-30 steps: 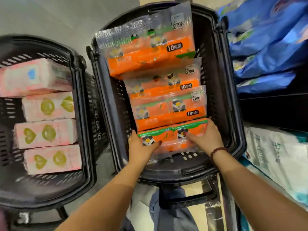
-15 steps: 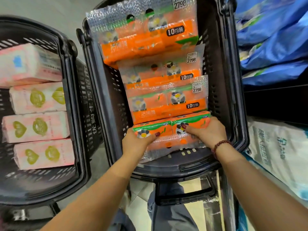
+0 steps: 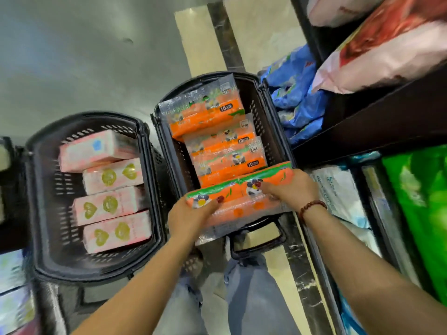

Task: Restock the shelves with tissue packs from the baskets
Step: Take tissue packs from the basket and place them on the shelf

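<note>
Nearest the camera, 2 bare arms reach forward and both hands are on the load: the left hand is curled round the left end of the orange tissue pack, thumb on top and fingers hidden beneath, while the right hand clamps the right end with its fingers laid across the upper face. That is a firm 2-handed hold, nothing loose about it. The pack sits crosswise between the 2 grips, right end tilted a little further away, over the near end of the basket, with its clear wrapper flap trailing down toward the person. The step looks like taking this pack out for the shelf, and doing it well means raising it level so the slack flap clears the rim, then swinging right without squeezing the soft middle. The wrapper looks slick, so the ends are the place to hold. Just beyond, 3 more orange packs lie overlapped along the basket floor, so plenty remains to move. To the left stands a second basket holding 4 pink packs. Further right, the dark shelf waits close by, with blue packs at its far end.
</note>
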`<state>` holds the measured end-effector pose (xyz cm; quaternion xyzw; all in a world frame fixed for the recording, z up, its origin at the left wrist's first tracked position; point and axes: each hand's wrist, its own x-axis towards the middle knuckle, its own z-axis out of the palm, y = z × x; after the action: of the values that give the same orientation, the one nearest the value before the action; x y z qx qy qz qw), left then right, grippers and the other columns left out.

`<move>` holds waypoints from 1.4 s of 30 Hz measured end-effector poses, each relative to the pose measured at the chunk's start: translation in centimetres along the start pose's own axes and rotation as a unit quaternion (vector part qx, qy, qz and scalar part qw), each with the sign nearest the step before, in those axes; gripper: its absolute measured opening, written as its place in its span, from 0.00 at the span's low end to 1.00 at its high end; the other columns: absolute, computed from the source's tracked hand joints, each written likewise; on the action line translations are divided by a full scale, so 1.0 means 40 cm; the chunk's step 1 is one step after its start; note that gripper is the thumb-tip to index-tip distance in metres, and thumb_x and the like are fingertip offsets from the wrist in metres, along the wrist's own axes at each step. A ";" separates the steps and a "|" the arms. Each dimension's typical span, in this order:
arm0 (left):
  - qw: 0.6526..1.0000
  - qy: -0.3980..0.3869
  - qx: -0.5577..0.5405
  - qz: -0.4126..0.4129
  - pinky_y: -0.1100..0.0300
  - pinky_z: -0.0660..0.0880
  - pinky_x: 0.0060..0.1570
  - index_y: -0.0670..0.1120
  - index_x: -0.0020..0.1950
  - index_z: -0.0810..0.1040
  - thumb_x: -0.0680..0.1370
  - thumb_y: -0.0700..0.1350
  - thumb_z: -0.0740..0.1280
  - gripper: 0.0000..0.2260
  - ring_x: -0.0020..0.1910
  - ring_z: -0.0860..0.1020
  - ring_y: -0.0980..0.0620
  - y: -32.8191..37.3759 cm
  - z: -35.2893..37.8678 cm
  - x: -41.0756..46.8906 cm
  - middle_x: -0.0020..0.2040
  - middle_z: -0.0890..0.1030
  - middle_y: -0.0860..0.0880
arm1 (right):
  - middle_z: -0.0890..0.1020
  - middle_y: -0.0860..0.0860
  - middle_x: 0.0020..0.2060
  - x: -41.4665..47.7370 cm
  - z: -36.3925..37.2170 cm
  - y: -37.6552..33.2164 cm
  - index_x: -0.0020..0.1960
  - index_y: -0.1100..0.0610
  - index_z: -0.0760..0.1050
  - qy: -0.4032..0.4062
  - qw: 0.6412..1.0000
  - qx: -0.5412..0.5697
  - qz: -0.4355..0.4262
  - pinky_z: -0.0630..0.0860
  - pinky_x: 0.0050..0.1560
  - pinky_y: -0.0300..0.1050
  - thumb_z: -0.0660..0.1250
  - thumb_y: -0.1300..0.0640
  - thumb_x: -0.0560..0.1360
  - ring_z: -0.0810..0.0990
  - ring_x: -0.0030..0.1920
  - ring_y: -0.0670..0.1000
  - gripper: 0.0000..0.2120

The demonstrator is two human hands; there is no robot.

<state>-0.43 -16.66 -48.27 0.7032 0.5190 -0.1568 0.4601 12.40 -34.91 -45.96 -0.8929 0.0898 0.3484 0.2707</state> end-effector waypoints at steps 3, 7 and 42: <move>0.999 -0.006 0.017 0.045 0.58 0.70 0.32 0.50 0.35 0.75 0.64 0.60 0.76 0.17 0.33 0.76 0.54 0.023 -0.085 -0.076 0.33 0.78 0.53 | 0.84 0.55 0.35 -0.118 -0.037 -0.031 0.40 0.62 0.82 0.031 0.999 0.016 0.001 0.78 0.43 0.51 0.76 0.41 0.63 0.82 0.39 0.55 0.23; 0.991 -0.007 0.056 0.120 0.56 0.74 0.41 0.51 0.39 0.78 0.62 0.66 0.74 0.20 0.40 0.80 0.50 0.064 -0.202 -0.164 0.38 0.82 0.53 | 0.83 0.56 0.34 -0.290 -0.074 -0.050 0.35 0.62 0.79 0.082 0.995 0.046 0.015 0.77 0.41 0.51 0.75 0.35 0.60 0.81 0.38 0.55 0.28; 0.588 -0.237 0.018 0.773 0.59 0.70 0.44 0.55 0.44 0.75 0.65 0.57 0.76 0.15 0.43 0.77 0.54 0.222 -0.238 -1.384 0.38 0.76 0.58 | 0.83 0.52 0.52 -1.757 -0.346 0.489 0.58 0.55 0.77 0.689 0.708 0.154 0.000 0.78 0.54 0.50 0.80 0.53 0.62 0.80 0.52 0.51 0.27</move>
<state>-17.93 -41.71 -0.31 0.7857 -0.3504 0.0882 0.5022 -38.57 -60.84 1.39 -0.8307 0.3038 -0.3824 0.2673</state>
